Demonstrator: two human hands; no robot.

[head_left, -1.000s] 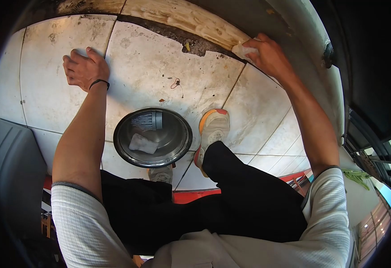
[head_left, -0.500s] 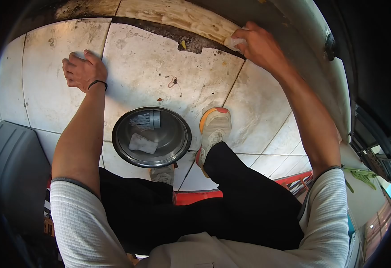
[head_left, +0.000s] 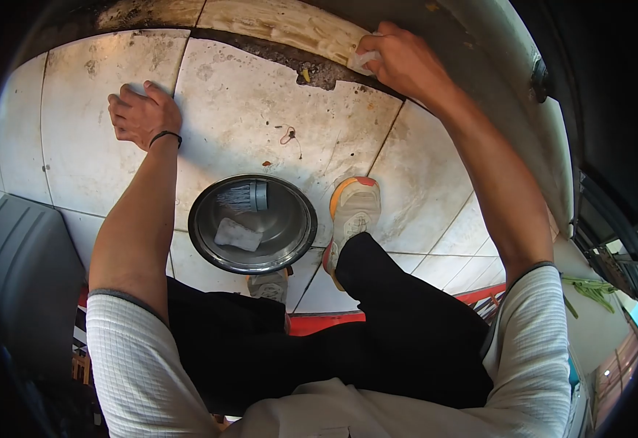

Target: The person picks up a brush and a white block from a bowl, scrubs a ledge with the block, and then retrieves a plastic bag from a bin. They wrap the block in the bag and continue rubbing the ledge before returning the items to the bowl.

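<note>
My right hand (head_left: 408, 62) is closed on a white sponge (head_left: 365, 60), pressed against the stained, yellowish tile strip (head_left: 290, 28) along the foot of the wall. Part of the sponge is hidden by the fingers. My left hand (head_left: 145, 117), with a dark band at the wrist, leans on the white tiled floor (head_left: 85, 139), fingers slightly bent and apart, holding nothing. Between my arms stands a metal bowl (head_left: 290, 248). Inside lie a brush (head_left: 249, 196) with pale bristles and a white block-like sponge (head_left: 238, 234).
My shoes (head_left: 355, 208) stand beside and behind the bowl. A dark broken gap with a yellow scrap (head_left: 306, 75) runs between floor and strip. A thin reddish string (head_left: 287, 135) lies on the tile. A grey plastic object (head_left: 31, 255) stands at left.
My right hand has slid a little to the left along the tile strip with the sponge. The whole view has shifted slightly; my left hand stays planted on the floor.
</note>
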